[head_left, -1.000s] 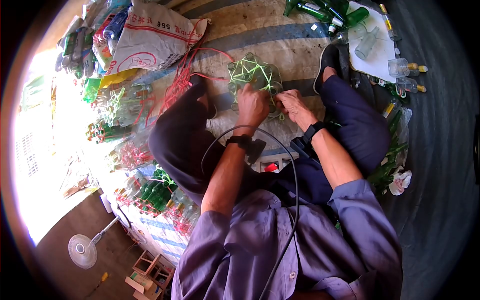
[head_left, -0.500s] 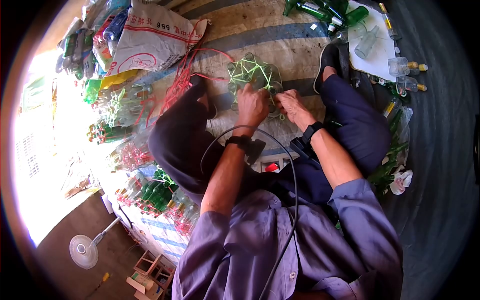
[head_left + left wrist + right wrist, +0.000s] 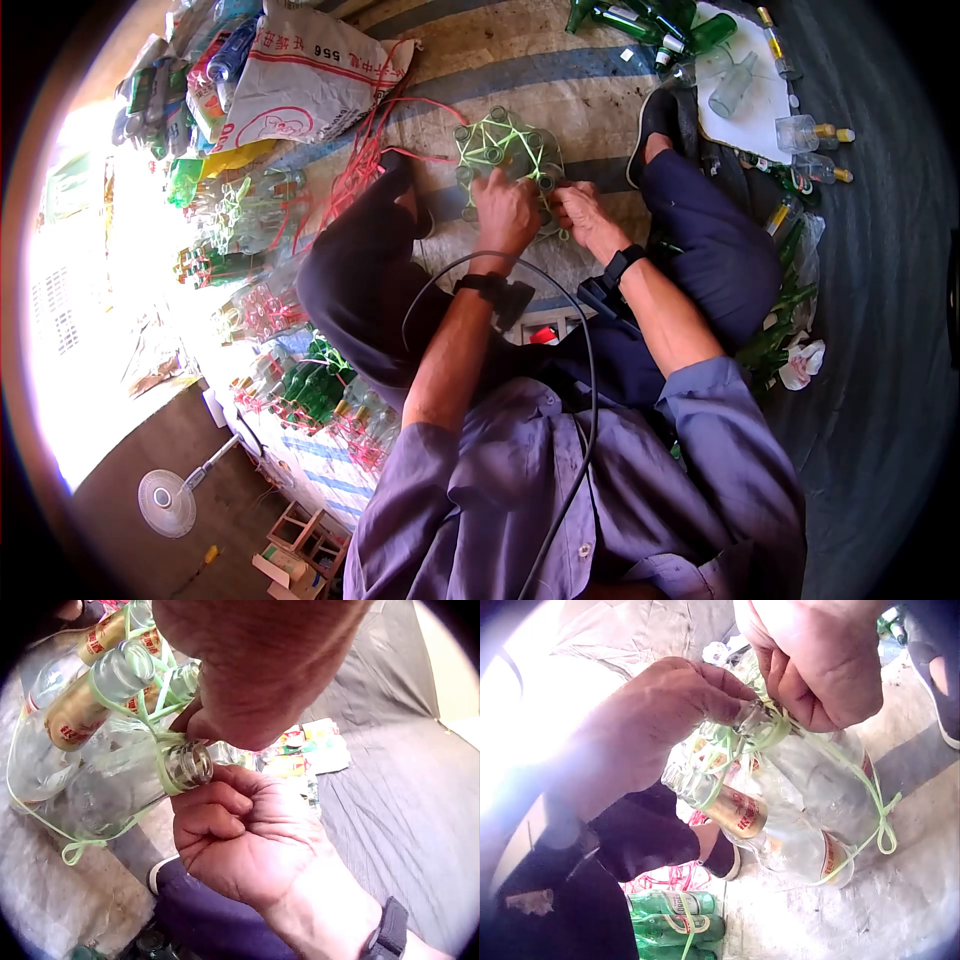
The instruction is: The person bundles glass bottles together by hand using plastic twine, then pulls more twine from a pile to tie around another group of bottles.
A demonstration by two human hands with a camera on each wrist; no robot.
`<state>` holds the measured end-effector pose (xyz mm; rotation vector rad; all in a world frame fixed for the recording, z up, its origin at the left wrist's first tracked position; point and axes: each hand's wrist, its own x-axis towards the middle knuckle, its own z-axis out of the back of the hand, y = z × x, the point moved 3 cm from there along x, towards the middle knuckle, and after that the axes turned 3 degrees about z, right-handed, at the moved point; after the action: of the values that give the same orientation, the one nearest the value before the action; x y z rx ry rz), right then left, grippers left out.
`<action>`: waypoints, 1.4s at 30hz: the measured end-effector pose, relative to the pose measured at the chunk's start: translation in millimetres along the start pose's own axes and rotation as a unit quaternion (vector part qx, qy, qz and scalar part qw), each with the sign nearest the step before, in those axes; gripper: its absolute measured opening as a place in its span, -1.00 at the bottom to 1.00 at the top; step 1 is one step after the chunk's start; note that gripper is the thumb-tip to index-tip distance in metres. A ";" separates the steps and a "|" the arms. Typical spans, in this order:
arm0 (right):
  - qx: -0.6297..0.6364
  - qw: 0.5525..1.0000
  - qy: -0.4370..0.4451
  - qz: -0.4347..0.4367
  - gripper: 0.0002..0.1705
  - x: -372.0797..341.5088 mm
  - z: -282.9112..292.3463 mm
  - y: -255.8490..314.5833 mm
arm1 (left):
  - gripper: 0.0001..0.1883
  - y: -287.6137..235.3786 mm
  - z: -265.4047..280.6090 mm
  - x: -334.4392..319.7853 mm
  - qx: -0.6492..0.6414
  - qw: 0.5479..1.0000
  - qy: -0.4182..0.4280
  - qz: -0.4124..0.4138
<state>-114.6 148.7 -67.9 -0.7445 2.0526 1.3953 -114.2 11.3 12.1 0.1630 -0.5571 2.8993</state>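
Note:
A bundle of clear glass bottles (image 3: 512, 160) stands upright between the person's legs, laced round the necks with light green plastic string (image 3: 535, 148). At its near side, the left hand (image 3: 507, 214) and right hand (image 3: 588, 212) work close together at one bottle neck (image 3: 189, 766). In the right wrist view, thumb and fingers of the left hand (image 3: 682, 701) pinch the string beside this neck. Opposite it, the right hand (image 3: 821, 671) has curled fingers gripping the string. A tied loop of string (image 3: 886, 825) hangs low on the bundle; some bottles carry gold labels.
Red string (image 3: 350, 185) lies tangled by the left leg, near a white woven sack (image 3: 310, 75). More tied bottle bundles (image 3: 310, 385) line the left side. Loose green bottles (image 3: 650, 25) and a white board (image 3: 715, 100) with a clear bottle lie at upper right.

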 end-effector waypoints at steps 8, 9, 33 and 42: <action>-0.039 0.996 0.006 0.084 -0.92 8.6 4.0 -5.7 | -0.91 -2.0 -3.5 1.9 -0.004 0.999 0.046 0.020; -0.045 0.996 0.010 0.079 -0.93 7.8 2.9 -3.6 | -0.91 -1.7 -2.5 2.5 -0.009 0.999 0.048 0.021; 0.080 0.996 0.027 -0.022 -0.69 -11.4 -6.6 8.8 | -0.89 -2.7 -9.0 -1.8 -0.028 0.997 0.034 0.060; 0.074 0.997 0.013 -0.019 -0.69 -10.4 -6.8 7.5 | -0.70 -2.7 -7.0 -3.7 -0.124 0.981 -0.029 0.147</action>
<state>-113.5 146.2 -53.7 -0.7364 2.1239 1.2036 -110.6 15.8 6.1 0.1419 -1.0261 3.0749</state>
